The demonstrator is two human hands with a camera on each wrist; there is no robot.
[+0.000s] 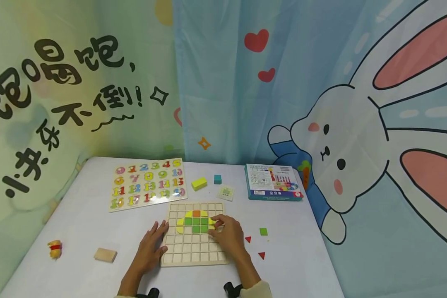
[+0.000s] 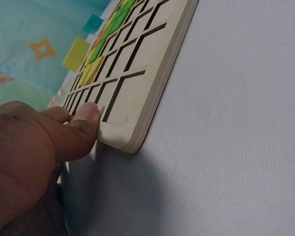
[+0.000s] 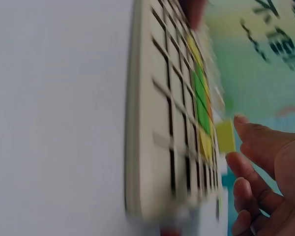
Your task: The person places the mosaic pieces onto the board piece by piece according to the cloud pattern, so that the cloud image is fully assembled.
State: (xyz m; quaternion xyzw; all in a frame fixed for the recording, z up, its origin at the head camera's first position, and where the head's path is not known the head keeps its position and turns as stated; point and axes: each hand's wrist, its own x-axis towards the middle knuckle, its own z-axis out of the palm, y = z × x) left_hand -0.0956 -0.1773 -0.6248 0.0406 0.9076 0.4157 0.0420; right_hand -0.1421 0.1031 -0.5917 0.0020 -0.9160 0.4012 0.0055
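A wooden grid board (image 1: 193, 248) lies flat in front of me. Green, yellow and orange tiles (image 1: 195, 221) fill some of its upper cells. My left hand (image 1: 157, 236) rests with straight fingers against the board's left edge. In the left wrist view, this hand's (image 2: 64, 132) thumb presses the board (image 2: 152, 83) near a corner. My right hand (image 1: 217, 225) hovers over the right side of the tile pattern. The right wrist view is blurred, but shows the right hand (image 3: 234, 140) pinching a small yellow tile (image 3: 225, 136) between thumb and finger just above the board (image 3: 152, 123).
On the white table (image 1: 305, 256) lie a number puzzle (image 1: 147, 183), a yellow block (image 1: 199, 183), a teal cube (image 1: 217, 179), a small card (image 1: 225, 192) and a box (image 1: 273, 182). A green square (image 1: 263, 231) and two red triangles (image 1: 261, 255) lie at right. A wooden block (image 1: 105, 255) and a small toy (image 1: 54, 249) lie at left.
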